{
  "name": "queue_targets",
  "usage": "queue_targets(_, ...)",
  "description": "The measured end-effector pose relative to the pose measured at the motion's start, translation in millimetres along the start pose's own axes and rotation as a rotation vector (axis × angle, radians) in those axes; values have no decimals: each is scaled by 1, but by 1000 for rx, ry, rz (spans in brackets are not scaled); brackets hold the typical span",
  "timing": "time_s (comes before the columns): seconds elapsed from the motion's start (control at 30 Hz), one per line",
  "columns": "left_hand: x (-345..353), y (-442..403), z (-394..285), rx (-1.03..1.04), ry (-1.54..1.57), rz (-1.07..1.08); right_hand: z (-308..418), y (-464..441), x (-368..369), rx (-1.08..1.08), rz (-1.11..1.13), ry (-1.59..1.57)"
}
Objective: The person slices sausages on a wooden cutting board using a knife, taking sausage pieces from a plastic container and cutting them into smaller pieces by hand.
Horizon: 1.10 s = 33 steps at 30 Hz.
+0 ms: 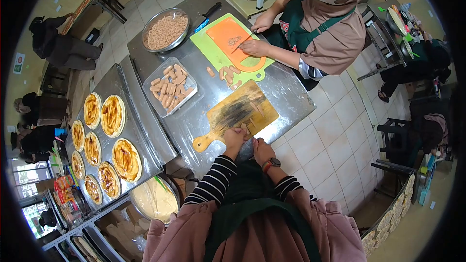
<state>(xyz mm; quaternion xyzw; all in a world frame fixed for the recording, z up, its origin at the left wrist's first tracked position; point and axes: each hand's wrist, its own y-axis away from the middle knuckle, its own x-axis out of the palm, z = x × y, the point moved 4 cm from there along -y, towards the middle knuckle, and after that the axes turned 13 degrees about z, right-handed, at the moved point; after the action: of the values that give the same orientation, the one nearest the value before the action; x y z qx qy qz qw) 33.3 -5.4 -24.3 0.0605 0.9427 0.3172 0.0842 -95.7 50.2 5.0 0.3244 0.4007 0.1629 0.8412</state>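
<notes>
A wooden cutting board [228, 111] with a dark stained middle lies at the near edge of the metal table. My left hand [235, 138] is closed on a sausage piece [246, 132] on the board's near part. Beside it, my right hand [262, 150] is closed at the board's near edge, round what looks like a knife handle, mostly hidden by the fingers. Thin sausage strips [257, 108] lie on the board's right part. Behind the board are loose sausages [228, 73], and to its left stands a clear tub of sausages [168, 89].
Across the table a co-worker's hands [259, 43] cut on an orange board [223, 34] over a green board [201, 43]. A metal bowl of minced food [166, 29] and a black-handled knife [208, 15] stand behind. Sauced dough rounds [127, 160] lie left, above a basin [155, 199].
</notes>
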Motion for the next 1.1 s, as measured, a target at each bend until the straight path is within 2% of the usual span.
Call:
queue_targets(0.1,2,3,-3,-65,107,58,0,3,1,1,-11,-32)
queue_targets(0.17,1,3,-4,-30,69,35,-1,2,2,-64,-78,-21)
queue_targets(0.37,1,-7,8,-2,-3,43,2,2,3,-79,-104,14)
queue_targets(0.6,-1,3,-9,19,-91,9,-1,-18,8,-65,-51,51)
queue_targets(0.67,-1,-2,0,72,-43,-27,4,-19,4,-91,-9,61)
queue_targets(0.93,1,-6,11,56,39,-38,-5,10,-3,-12,-63,147)
queue_targets(1.1,-1,-2,11,74,36,-76,5,5,-6,-95,-105,106)
